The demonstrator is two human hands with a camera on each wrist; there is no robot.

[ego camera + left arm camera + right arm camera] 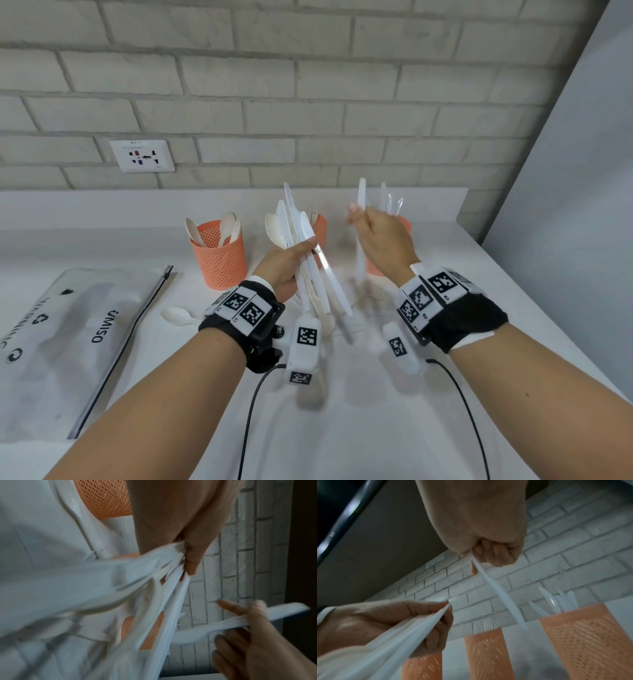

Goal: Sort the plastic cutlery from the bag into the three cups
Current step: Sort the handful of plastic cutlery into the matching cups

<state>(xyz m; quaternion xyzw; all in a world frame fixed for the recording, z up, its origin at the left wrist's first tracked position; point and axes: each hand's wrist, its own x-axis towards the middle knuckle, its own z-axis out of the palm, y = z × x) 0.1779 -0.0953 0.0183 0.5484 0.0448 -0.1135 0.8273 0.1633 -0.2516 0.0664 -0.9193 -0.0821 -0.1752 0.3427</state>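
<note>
Wall socket (142,156) — white brick wall (308,85)

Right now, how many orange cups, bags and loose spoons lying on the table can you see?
Orange mesh cups: 3
Bag: 1
Loose spoon on the table: 1
Total: 5

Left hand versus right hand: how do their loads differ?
The left hand grips a fanned bundle of cutlery; the right hand pinches one knife. The bundle leans before the middle cup; the knife stands upright. Both loads are white plastic.
</note>
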